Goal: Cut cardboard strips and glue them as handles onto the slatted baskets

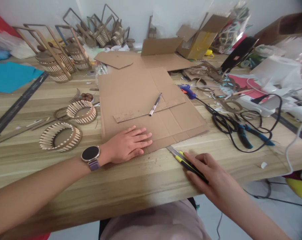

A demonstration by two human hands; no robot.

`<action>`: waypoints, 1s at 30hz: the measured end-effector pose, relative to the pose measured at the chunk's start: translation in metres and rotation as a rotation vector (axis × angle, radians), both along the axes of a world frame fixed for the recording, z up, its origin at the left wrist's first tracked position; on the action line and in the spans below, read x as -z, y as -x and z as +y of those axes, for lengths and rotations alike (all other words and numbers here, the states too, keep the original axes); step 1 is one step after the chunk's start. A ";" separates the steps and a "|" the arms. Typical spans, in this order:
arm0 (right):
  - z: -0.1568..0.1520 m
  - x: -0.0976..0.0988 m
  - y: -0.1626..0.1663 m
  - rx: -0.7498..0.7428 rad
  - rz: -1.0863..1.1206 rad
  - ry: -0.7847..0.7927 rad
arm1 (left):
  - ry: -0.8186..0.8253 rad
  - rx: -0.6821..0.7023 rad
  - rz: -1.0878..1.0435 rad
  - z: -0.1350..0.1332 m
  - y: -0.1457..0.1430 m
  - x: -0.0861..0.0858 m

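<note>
On the corrugated cardboard sheet [128, 90], flat on the worktop [141, 181], has the left hand [126, 145] palm-down, grip spread and holding nothing; in the right hand's [209, 171] closed grip, holds the utility knife [183, 161], blade just beside the near edge. Has a pen [155, 105] atop the cardboard, two slatted rings [74, 140] leftward, blue-handled pliers [259, 135] and a glue gun [188, 91] rightward.

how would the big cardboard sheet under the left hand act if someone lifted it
The cardboard sheet is probably light for its size, being broad and thin. It looks fairly stiff, though it may bend along the creases crossing it. If tilted, the slim pen lying on top would likely roll or slide off.
</note>
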State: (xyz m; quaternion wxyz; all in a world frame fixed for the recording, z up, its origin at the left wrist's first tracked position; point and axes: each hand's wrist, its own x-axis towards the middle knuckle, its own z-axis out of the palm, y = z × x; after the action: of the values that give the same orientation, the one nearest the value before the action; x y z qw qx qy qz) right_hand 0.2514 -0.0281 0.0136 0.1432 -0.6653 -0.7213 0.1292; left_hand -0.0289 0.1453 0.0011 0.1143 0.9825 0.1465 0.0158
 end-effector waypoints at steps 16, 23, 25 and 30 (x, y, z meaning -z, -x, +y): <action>0.012 -0.002 -0.015 0.027 -0.007 -0.017 | -0.101 0.011 -0.031 0.022 -0.001 0.006; 0.009 -0.007 0.006 -0.044 0.025 0.011 | -0.098 0.002 -0.040 0.019 -0.003 0.005; 0.011 -0.006 0.011 -0.053 0.025 0.000 | -0.095 0.000 -0.040 0.020 -0.003 0.005; 0.007 -0.002 0.016 -0.059 0.002 0.004 | -0.078 0.001 -0.046 0.020 -0.003 0.004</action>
State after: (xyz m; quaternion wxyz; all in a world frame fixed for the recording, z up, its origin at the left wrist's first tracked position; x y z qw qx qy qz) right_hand 0.2349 -0.0210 0.0153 0.1387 -0.6437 -0.7403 0.1354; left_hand -0.0260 0.1651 -0.0034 0.0791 0.9856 0.1426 0.0443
